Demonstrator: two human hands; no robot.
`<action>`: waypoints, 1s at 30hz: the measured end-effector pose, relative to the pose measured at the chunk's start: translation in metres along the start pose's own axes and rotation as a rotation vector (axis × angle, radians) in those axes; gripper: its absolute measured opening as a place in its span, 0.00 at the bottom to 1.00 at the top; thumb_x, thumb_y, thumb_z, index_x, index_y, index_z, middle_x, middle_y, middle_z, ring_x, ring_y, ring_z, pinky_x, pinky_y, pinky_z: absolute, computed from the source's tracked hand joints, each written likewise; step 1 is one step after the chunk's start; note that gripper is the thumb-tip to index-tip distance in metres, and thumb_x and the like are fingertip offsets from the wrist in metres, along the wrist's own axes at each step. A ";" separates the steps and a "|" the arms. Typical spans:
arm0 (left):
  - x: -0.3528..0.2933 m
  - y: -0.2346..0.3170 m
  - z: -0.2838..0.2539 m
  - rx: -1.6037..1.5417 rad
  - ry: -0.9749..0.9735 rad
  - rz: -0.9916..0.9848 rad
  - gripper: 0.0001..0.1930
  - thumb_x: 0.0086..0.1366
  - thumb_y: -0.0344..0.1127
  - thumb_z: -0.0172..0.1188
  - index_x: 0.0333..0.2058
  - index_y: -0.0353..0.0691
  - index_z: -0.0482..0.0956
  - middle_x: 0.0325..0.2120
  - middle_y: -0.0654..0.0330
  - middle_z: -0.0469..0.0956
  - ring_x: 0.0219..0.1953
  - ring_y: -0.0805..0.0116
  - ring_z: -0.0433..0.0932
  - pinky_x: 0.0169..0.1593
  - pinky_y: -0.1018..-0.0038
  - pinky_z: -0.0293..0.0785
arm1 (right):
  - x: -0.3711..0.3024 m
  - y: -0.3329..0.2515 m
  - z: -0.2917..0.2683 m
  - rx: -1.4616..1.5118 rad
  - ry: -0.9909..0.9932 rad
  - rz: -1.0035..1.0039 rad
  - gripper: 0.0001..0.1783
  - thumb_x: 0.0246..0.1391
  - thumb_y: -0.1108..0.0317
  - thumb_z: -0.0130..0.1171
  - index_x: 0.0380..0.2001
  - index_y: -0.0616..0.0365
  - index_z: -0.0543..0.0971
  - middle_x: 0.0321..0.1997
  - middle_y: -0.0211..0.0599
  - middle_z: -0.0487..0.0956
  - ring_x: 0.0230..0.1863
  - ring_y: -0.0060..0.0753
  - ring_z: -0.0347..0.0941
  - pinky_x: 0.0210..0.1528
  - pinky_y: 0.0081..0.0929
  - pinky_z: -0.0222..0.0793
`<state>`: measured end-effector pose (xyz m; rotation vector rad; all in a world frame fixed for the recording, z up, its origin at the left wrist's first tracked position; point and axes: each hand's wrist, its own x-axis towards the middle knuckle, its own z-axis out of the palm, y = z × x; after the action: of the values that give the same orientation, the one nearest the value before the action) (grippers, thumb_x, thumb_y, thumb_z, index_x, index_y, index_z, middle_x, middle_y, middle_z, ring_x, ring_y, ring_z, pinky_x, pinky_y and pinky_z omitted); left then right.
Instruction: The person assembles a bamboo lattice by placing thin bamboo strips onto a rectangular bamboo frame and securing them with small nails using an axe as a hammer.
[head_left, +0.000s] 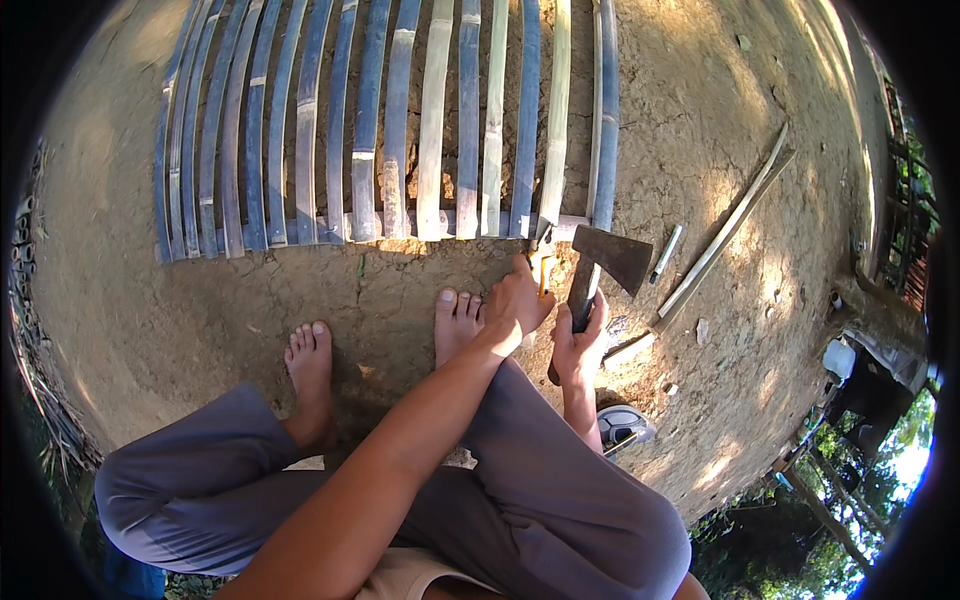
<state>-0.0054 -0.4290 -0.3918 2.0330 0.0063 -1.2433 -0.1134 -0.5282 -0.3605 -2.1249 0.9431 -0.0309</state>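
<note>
My left hand [519,304] is closed around what looks like a pair of pliers [546,272] with yellow-orange handles. Their dark jaws meet the near end of a pale bamboo slat [555,130], by the crosspiece; whatever they pinch is too small to make out. In my right hand [580,338] is a hatchet [617,259], gripped by its dark handle, its broad metal head raised just right of the pliers. Several grey-blue and pale bamboo slats [310,120] lie side by side, their near ends over a bamboo crosspiece [462,222].
Bare feet rest on the dirt between my knees and the slats. To the right lie long split bamboo pieces [722,232], a short pale rod [667,253] and small chips. A grey shoe-like object [626,424] is beside my right forearm. A whitish container [839,360] stands farther right.
</note>
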 end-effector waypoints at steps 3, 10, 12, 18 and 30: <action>0.001 0.003 -0.001 -0.011 0.005 -0.026 0.34 0.60 0.45 0.71 0.52 0.26 0.63 0.39 0.31 0.83 0.45 0.33 0.84 0.50 0.51 0.82 | 0.000 -0.002 -0.003 -0.034 -0.005 0.003 0.30 0.63 0.66 0.64 0.64 0.70 0.69 0.44 0.61 0.82 0.40 0.57 0.83 0.43 0.43 0.78; 0.000 0.003 -0.001 -0.012 -0.001 -0.031 0.33 0.60 0.44 0.72 0.51 0.27 0.63 0.41 0.30 0.83 0.46 0.32 0.83 0.50 0.50 0.81 | 0.002 -0.003 0.000 -0.039 -0.007 -0.074 0.30 0.63 0.67 0.64 0.63 0.71 0.68 0.46 0.61 0.82 0.41 0.57 0.83 0.43 0.43 0.78; 0.001 0.003 0.000 -0.015 -0.004 -0.038 0.33 0.61 0.44 0.72 0.51 0.27 0.63 0.41 0.30 0.83 0.46 0.32 0.83 0.50 0.50 0.81 | 0.004 -0.002 0.002 -0.069 0.023 -0.169 0.30 0.64 0.68 0.63 0.64 0.70 0.68 0.39 0.49 0.81 0.34 0.39 0.78 0.37 0.33 0.74; 0.002 0.005 -0.001 0.005 0.000 -0.052 0.33 0.61 0.44 0.72 0.51 0.27 0.63 0.41 0.30 0.83 0.46 0.32 0.83 0.51 0.50 0.81 | 0.004 -0.003 0.004 -0.087 0.015 -0.168 0.30 0.64 0.68 0.63 0.64 0.71 0.67 0.36 0.44 0.81 0.32 0.32 0.76 0.36 0.31 0.73; -0.001 0.004 -0.002 -0.024 0.021 -0.009 0.36 0.61 0.44 0.71 0.53 0.21 0.62 0.38 0.30 0.83 0.44 0.33 0.84 0.47 0.51 0.81 | 0.022 -0.027 -0.014 -0.234 -0.051 -0.197 0.32 0.66 0.64 0.60 0.66 0.71 0.66 0.51 0.68 0.81 0.47 0.67 0.82 0.47 0.49 0.79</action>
<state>-0.0033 -0.4305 -0.3884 2.0273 0.0411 -1.2216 -0.0852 -0.5402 -0.3386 -2.4176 0.7334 0.0365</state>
